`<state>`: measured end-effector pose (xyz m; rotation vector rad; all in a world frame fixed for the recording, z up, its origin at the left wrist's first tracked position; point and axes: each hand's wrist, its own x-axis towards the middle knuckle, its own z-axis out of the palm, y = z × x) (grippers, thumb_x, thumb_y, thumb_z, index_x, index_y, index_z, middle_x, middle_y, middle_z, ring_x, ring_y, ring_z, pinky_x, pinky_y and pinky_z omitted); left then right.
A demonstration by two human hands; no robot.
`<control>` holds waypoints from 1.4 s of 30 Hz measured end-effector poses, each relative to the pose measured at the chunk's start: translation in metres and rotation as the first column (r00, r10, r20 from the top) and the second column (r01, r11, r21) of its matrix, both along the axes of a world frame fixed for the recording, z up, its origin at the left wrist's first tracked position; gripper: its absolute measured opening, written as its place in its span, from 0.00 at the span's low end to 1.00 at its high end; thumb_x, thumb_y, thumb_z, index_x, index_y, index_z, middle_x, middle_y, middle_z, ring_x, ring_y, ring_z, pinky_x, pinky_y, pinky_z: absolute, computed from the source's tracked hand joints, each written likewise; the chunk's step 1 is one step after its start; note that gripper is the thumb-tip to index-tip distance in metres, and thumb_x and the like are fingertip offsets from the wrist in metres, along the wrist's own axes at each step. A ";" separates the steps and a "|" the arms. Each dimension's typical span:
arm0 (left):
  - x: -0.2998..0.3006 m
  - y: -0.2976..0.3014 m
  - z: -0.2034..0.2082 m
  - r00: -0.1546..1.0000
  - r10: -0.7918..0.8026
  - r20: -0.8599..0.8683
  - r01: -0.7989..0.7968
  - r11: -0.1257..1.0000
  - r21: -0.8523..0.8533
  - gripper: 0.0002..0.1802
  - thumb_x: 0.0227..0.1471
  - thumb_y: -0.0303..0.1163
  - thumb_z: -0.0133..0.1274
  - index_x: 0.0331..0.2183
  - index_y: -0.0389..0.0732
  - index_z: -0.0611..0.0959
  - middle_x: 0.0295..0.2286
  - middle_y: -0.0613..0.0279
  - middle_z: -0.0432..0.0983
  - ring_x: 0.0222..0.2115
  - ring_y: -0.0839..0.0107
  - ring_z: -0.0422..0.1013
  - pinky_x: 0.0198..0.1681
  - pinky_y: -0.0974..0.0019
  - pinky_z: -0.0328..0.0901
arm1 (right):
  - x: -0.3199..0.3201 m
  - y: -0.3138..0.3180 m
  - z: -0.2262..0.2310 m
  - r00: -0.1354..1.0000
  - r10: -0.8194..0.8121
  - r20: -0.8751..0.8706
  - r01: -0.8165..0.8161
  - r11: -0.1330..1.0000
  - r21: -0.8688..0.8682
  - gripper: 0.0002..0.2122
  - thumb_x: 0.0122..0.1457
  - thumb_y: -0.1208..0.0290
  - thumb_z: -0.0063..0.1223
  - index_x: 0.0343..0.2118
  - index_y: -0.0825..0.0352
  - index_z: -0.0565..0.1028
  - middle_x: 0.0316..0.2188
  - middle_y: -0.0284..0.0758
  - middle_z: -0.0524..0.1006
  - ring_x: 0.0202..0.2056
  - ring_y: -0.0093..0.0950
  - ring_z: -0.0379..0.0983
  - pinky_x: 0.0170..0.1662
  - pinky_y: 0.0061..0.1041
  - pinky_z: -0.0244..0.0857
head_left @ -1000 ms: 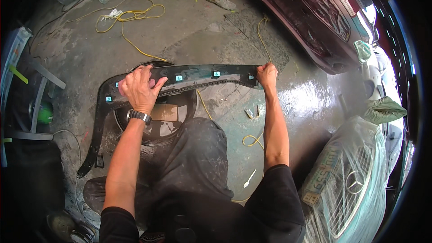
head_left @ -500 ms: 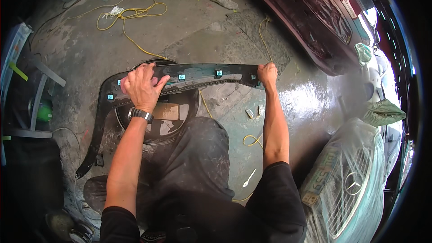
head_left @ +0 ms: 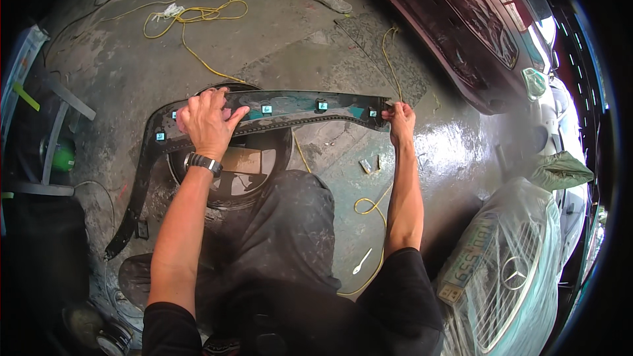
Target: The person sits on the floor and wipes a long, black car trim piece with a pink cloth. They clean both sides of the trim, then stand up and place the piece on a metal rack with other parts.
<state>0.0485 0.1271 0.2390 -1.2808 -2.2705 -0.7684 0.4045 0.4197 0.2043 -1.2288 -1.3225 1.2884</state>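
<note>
One grip, the left, is clasping a pink pad against a black strip; the right grip is pinching that strip's end.

Black trim strip | curved, pale-blue tabs | across dark basin

Number plate at lower right: row of large teal-green characters on a pale ground, running on a slant, seen through clear film; smaller marking on its tan lower end block, too small to read. Emblem: three-pointed star in a ring, on the plastic-wrapped car grille beside the plate. Black curved trim strip: pale-blue square stickers along its length, each with a small dark mark, illegible at this size.
</note>
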 end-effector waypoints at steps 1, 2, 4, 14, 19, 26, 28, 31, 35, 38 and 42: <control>0.000 0.000 0.000 1.000 -0.001 -0.002 0.001 1.000 0.002 0.31 0.37 0.55 0.67 0.42 0.47 0.83 0.37 0.72 0.76 0.39 0.67 0.67 0.41 0.60 0.56 | 0.001 -0.001 -0.002 0.998 -0.007 -0.055 0.006 1.000 -0.013 0.07 0.64 0.71 0.46 0.32 0.70 0.70 0.22 0.33 0.72 0.21 0.26 0.74 0.27 0.24 0.71; 0.000 0.000 0.000 1.000 -0.002 -0.003 0.002 1.000 0.003 0.31 0.37 0.55 0.67 0.42 0.47 0.83 0.37 0.72 0.76 0.39 0.67 0.67 0.41 0.60 0.56 | 0.003 -0.001 -0.004 0.994 -0.014 -0.109 0.011 1.000 -0.027 0.07 0.64 0.71 0.46 0.33 0.70 0.70 0.23 0.33 0.72 0.21 0.27 0.74 0.28 0.25 0.72; -0.001 0.000 -0.001 1.000 -0.009 0.013 0.009 1.000 -0.002 0.31 0.37 0.54 0.67 0.42 0.47 0.83 0.37 0.72 0.76 0.39 0.67 0.67 0.41 0.60 0.56 | 0.008 0.000 -0.006 0.947 -0.069 -0.315 0.047 0.996 -0.078 0.07 0.65 0.70 0.47 0.34 0.70 0.70 0.23 0.34 0.73 0.22 0.28 0.75 0.28 0.25 0.73; 0.000 -0.006 -0.004 0.999 0.052 0.010 -0.052 0.998 -0.034 0.32 0.40 0.56 0.65 0.45 0.49 0.81 0.43 0.70 0.75 0.44 0.64 0.66 0.44 0.58 0.57 | 0.034 -0.012 0.016 0.860 -0.326 0.393 0.328 0.942 0.064 0.14 0.59 0.66 0.54 0.35 0.75 0.73 0.24 0.43 0.77 0.23 0.34 0.77 0.28 0.31 0.74; 0.008 0.002 0.000 0.999 0.036 0.017 -0.035 0.999 -0.015 0.32 0.38 0.54 0.67 0.44 0.48 0.82 0.42 0.70 0.76 0.43 0.64 0.68 0.46 0.58 0.58 | 0.072 0.023 -0.029 0.499 -0.552 0.668 -0.021 0.763 0.646 0.20 0.55 0.61 0.59 0.41 0.77 0.76 0.23 0.47 0.78 0.30 0.40 0.78 0.38 0.37 0.70; 0.006 0.001 0.002 1.000 0.026 -0.004 -0.026 1.000 -0.005 0.32 0.38 0.54 0.67 0.44 0.49 0.81 0.41 0.70 0.76 0.42 0.64 0.68 0.45 0.58 0.58 | -0.012 0.010 0.011 0.773 -0.169 0.611 0.007 0.966 0.259 0.20 0.49 0.57 0.69 0.28 0.72 0.75 0.20 0.37 0.76 0.23 0.29 0.75 0.29 0.30 0.68; 0.005 -0.001 0.000 1.000 0.026 0.000 -0.026 1.000 0.002 0.32 0.38 0.54 0.67 0.44 0.48 0.81 0.41 0.69 0.76 0.42 0.64 0.68 0.45 0.58 0.58 | -0.017 0.006 0.026 0.880 -0.007 0.475 -0.039 0.995 0.087 0.14 0.52 0.64 0.68 0.25 0.68 0.74 0.17 0.31 0.74 0.16 0.20 0.69 0.18 0.21 0.63; 0.003 0.000 -0.001 1.000 0.021 0.013 -0.021 1.000 0.004 0.31 0.38 0.53 0.67 0.43 0.48 0.81 0.40 0.69 0.76 0.42 0.64 0.68 0.44 0.58 0.58 | -0.007 0.019 0.025 0.936 0.148 0.320 -0.146 0.989 -0.031 0.11 0.55 0.68 0.66 0.25 0.67 0.74 0.16 0.29 0.73 0.14 0.18 0.68 0.17 0.20 0.61; 0.002 0.000 -0.005 0.999 0.030 0.039 -0.029 0.999 -0.030 0.32 0.38 0.55 0.67 0.44 0.49 0.81 0.42 0.69 0.75 0.43 0.64 0.67 0.44 0.58 0.58 | -0.007 0.024 0.030 0.849 0.152 0.506 -0.199 0.979 0.039 0.09 0.58 0.71 0.61 0.26 0.70 0.74 0.17 0.30 0.74 0.15 0.20 0.71 0.18 0.19 0.65; 0.003 0.000 -0.005 0.999 0.024 0.049 -0.022 0.999 -0.032 0.33 0.38 0.55 0.66 0.45 0.49 0.81 0.43 0.70 0.75 0.44 0.64 0.66 0.44 0.58 0.58 | -0.005 0.030 0.030 0.856 0.188 0.482 -0.215 0.977 0.001 0.09 0.56 0.73 0.62 0.24 0.71 0.75 0.18 0.32 0.76 0.16 0.21 0.75 0.19 0.21 0.69; 0.004 -0.001 -0.004 0.998 0.036 0.045 -0.035 0.999 -0.023 0.33 0.38 0.55 0.66 0.45 0.50 0.81 0.43 0.70 0.75 0.44 0.64 0.66 0.45 0.58 0.58 | -0.008 0.033 0.033 0.831 0.218 0.512 -0.238 0.971 -0.026 0.08 0.56 0.74 0.60 0.25 0.71 0.75 0.18 0.32 0.76 0.17 0.22 0.75 0.19 0.21 0.69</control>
